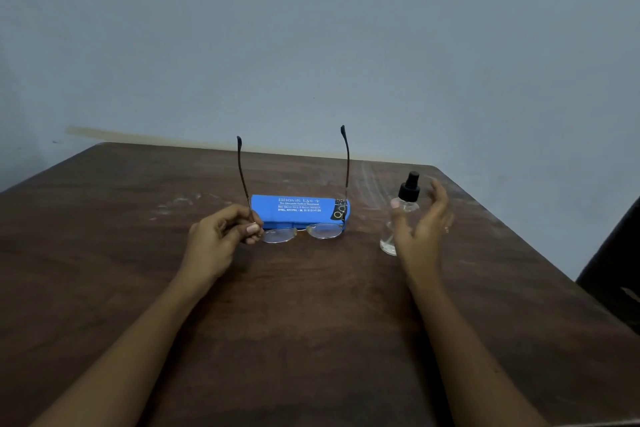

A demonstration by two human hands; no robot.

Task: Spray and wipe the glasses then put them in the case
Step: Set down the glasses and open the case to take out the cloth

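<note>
My left hand [221, 236] pinches the thin-framed glasses [323, 230] at the left hinge, lenses down near the table, both temples pointing up and away. Behind the lenses lies a closed blue glasses case [298, 208] with white print. To the right stands a clear spray bottle [403, 215] with a black nozzle. My right hand [424, 229] is spread around the bottle, thumb at its near side, fingers apart on its far side, and a grip on it cannot be seen. No cloth is visible.
Everything sits on a dark brown wooden table [311, 322] pushed against a pale blue-grey wall. A dark chair back [620, 274] shows past the table's right edge.
</note>
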